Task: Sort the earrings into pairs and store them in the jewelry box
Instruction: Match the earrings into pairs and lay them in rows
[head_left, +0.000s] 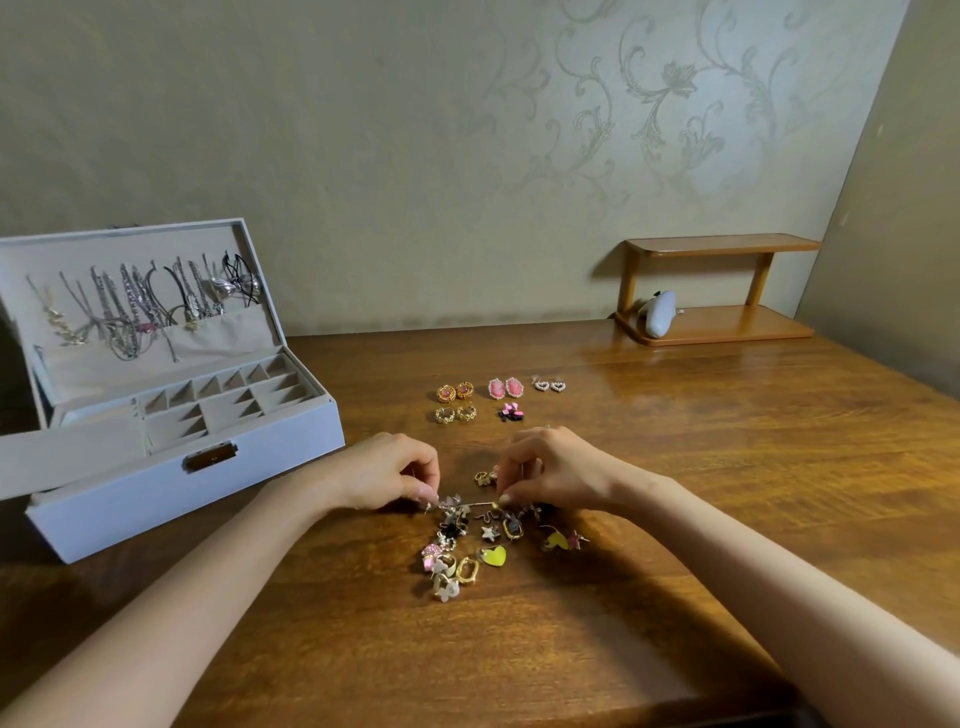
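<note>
Earrings (470, 543) lie mostly unsorted in a heap on the wooden table (701, 493), close to the person. Beyond the heap five pairs are laid out: gold-and-pink rounds (455, 392), pink ovals (505, 387), hearts (549, 385), gold hoops (455, 414) and a pink-and-black pair (511, 413). The jewelry box (130, 501) stands open at the left, and its visible compartments seem unfilled, so storing looks unstarted. The left hand (387, 470) and the right hand (550, 467), near each other, each pinch an end of a thin gold earring (470, 504). A small wooden shelf (719, 244) stands against patterned wallpaper.
</note>
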